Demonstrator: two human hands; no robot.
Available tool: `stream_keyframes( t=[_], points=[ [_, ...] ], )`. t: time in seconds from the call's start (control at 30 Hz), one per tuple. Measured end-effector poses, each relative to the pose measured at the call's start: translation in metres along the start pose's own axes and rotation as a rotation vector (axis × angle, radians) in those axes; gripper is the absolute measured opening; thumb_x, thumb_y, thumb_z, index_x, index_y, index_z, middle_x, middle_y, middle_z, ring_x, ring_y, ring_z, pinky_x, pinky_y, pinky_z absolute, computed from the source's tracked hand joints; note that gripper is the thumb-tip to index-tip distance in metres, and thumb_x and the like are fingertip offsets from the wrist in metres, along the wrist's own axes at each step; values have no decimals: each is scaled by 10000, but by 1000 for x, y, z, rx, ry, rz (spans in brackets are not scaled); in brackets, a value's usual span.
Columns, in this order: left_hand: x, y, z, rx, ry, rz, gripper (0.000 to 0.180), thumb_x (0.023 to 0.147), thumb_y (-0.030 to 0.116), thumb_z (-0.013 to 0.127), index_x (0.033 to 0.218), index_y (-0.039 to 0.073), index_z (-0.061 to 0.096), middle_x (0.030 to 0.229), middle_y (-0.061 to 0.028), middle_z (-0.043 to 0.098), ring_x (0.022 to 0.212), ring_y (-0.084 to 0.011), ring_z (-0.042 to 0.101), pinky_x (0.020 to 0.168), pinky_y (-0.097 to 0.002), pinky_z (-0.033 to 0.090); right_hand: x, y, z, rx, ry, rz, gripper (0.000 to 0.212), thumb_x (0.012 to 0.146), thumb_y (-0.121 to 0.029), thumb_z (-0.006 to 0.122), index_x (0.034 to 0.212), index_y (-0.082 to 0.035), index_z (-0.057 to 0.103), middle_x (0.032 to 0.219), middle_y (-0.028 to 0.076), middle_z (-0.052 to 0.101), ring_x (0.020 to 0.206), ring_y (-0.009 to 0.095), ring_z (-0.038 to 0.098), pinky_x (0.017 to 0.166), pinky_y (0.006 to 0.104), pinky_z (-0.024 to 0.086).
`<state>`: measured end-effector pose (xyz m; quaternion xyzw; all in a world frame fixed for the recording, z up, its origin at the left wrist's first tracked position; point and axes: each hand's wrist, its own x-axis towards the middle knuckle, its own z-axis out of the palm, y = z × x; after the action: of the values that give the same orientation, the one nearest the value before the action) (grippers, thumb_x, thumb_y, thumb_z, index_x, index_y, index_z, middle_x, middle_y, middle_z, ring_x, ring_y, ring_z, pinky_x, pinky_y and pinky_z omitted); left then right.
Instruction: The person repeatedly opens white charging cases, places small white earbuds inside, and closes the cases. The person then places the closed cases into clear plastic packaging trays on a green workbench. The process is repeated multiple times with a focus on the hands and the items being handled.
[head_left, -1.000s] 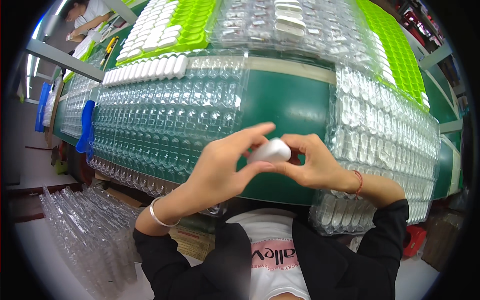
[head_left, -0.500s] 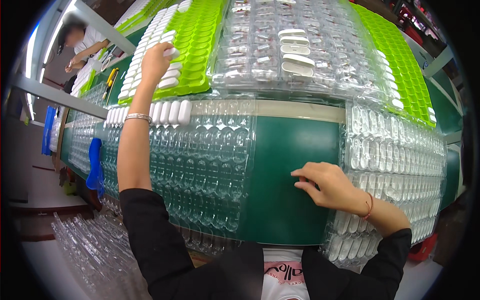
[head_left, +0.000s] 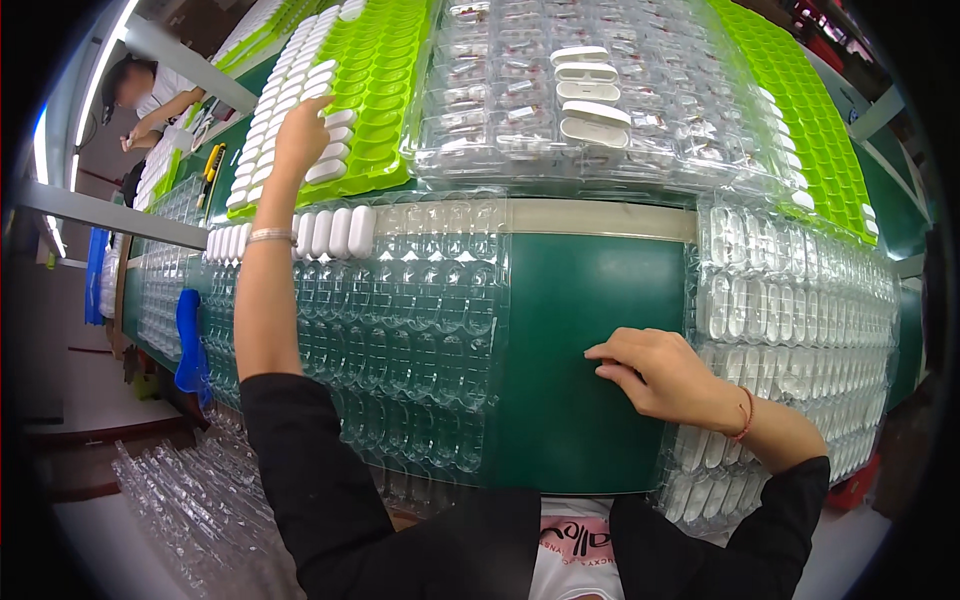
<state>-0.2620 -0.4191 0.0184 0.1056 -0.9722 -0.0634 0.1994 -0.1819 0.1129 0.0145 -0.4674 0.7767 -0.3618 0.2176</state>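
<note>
My left hand [head_left: 300, 138] reaches over the left part of a bright green moulded tray [head_left: 380, 110], its fingers bent down beside several white oval plastic cases [head_left: 328, 170]. What lies under the fingers is hidden. Below that arm is a clear blister tray [head_left: 420, 330]; white cases [head_left: 340, 232] stand side by side along its far row, while the nearer pockets shown hold none. My right hand [head_left: 660, 372] hovers over the green tabletop [head_left: 570, 430], thumb and forefinger apart, with nothing in it. Another clear tray [head_left: 692, 240], filled with white pieces, lies beside it.
Clear trays of small parts [head_left: 480, 150] lie at the back centre, with opened white cases [head_left: 594, 125] on top. A second green tray [head_left: 830, 150] is at the far right. A yellow-black cutter [head_left: 213, 163] and a blue object [head_left: 188, 345] are at left. Another person [head_left: 165, 100] works beyond.
My left hand has drawn slightly left and toward me over the green tray; the white case seen at its fingertips before no longer shows there. My right hand has barely moved.
</note>
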Motion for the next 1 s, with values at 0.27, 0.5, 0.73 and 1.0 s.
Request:
stream_keyframes(
  t=[0.27,0.5,0.73,1.0],
  points=[
    [-128,114,-16,366,-149,-23,344,837,311,720,1063,68,630,818,-188,685,798,-390,662,669,-513,497,-5,8,5,-288,173,-254,131,866,-152,670,955,-72,617,885,87,605,779,295,635,699,416,502],
    [-147,108,-38,50,97,5,344,887,118,674,1193,-33,626,1084,-202,665,915,-354,668,838,-400,508,-46,-11,-64,-380,413,-215,129,893,-152,670,986,-64,662,875,102,618,741,306,627,648,407,497],
    [-252,194,-117,-373,70,73,372,919,-61,588,1290,-39,570,1170,-165,630,1020,-251,651,886,-347,560,-274,89,-170,-661,1028,687,182,890,-169,667,971,-13,716,877,134,725,753,243,689,695,340,532],
    [-288,230,-122,-468,-28,92,352,937,-104,540,1284,-56,571,1251,-171,562,1103,-261,621,920,-373,569,-445,106,-173,-791,939,1123,168,847,-205,653,907,-60,712,845,127,697,798,305,680,737,402,528]
  ],
)
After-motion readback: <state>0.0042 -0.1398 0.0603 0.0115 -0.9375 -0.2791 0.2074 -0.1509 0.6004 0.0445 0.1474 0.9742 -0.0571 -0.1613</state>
